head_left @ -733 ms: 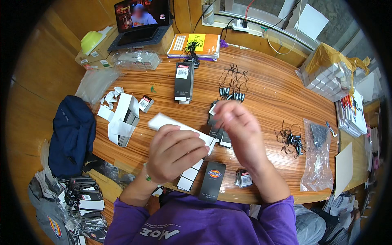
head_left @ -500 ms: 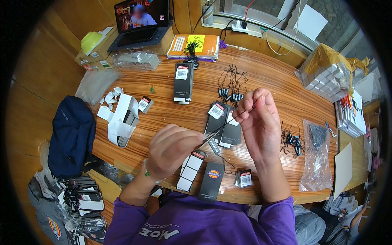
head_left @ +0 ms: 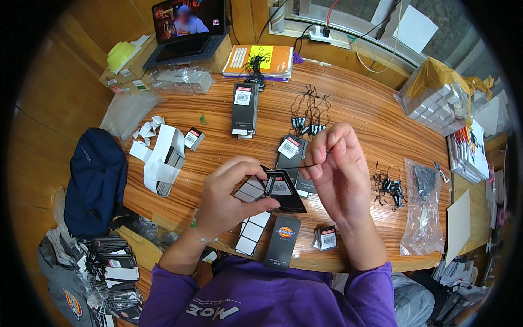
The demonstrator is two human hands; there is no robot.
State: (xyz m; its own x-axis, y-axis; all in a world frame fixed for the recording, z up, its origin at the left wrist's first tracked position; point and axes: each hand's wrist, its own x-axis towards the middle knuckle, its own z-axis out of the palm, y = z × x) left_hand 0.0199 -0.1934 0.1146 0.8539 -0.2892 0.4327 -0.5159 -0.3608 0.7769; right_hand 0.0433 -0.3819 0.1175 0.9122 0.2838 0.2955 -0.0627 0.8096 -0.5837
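Note:
Above the near middle of the table, my left hand (head_left: 229,193) grips black hang tags (head_left: 291,197) between thumb and fingers. A barcode sticker shows on one tag, and a white-panelled card (head_left: 250,189) pokes out behind it. My right hand (head_left: 340,171) pinches a thin black string (head_left: 308,165), whose far end I cannot follow. Under and beside my hands lie a stickered stack of black tags (head_left: 287,159), a white-panelled tag stack (head_left: 253,234), a black tag with a coloured logo (head_left: 283,242) and small square cards (head_left: 326,238).
Black strings with small plastic seals (head_left: 309,126) lie beyond my right hand; another bunch (head_left: 390,188) is to its right, beside a clear bag (head_left: 422,212). Farther off stand a tall tag stack (head_left: 244,110) and a tablet (head_left: 188,20). White-banded cards (head_left: 166,161) lie left.
The tags in my left hand have turned from edge-on to show their faces. The right hand stays nearly in place with the string, its fingers slightly lower.

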